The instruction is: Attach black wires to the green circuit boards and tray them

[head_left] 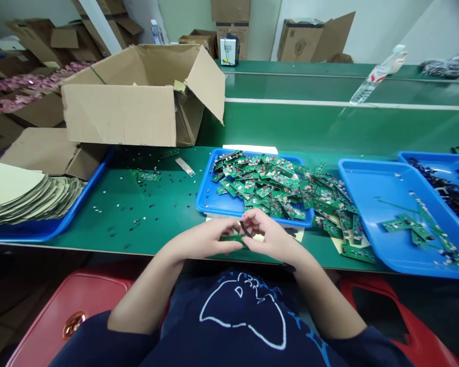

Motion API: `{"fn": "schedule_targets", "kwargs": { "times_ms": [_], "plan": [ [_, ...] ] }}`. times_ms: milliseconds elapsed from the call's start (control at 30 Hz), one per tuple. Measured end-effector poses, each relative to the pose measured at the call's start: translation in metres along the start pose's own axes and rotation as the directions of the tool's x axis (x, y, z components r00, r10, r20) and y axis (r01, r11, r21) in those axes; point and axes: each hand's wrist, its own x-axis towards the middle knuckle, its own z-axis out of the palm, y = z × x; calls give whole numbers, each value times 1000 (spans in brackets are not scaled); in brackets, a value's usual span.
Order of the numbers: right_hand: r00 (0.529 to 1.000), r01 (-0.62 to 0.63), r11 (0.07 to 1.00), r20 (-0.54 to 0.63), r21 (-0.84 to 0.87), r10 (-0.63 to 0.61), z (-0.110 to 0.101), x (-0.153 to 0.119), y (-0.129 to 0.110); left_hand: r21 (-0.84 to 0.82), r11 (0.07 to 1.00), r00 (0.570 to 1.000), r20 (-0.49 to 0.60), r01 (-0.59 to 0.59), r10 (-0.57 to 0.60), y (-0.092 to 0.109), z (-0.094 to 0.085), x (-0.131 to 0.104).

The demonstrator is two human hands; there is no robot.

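Note:
My left hand [206, 238] grips a small green circuit board [232, 238] between thumb and fingers, near the table's front edge. My right hand [271, 237] pinches a small dark strip-like part [245, 229] against the right end of that board. Both hands are close together, and my fingers partly hide the board. Just beyond them, a heap of circuit boards [268, 178] fills a blue tray [204, 198] and spills over its right side. Pale card [296, 234] shows under the tray's front edge.
Right of the heap, a blue tray [361, 186] holds several boards; a farther tray [409, 156] holds black parts [445, 188]. On the left are stacked pale sheets [19, 191] and an open cardboard box [122, 114]. Small bits [135, 221] litter the green table [164, 199]. A bottle [375, 79] leans behind.

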Motion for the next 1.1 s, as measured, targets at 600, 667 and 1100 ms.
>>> {"fn": "schedule_targets", "kwargs": {
  "times_ms": [600,667,1100],
  "plan": [
    [922,257,759,-83,-599,-377,3,-11,-7,-588,808,965,-186,39,-182,6,43,11],
    [921,257,747,-80,-613,-382,3,-11,-7,-586,809,967,-179,43,-181,5,44,10],
    [890,224,652,-120,-725,-439,8,-11,-7,-473,879,949,-300,-60,-97,5,52,10]
  ]
}}
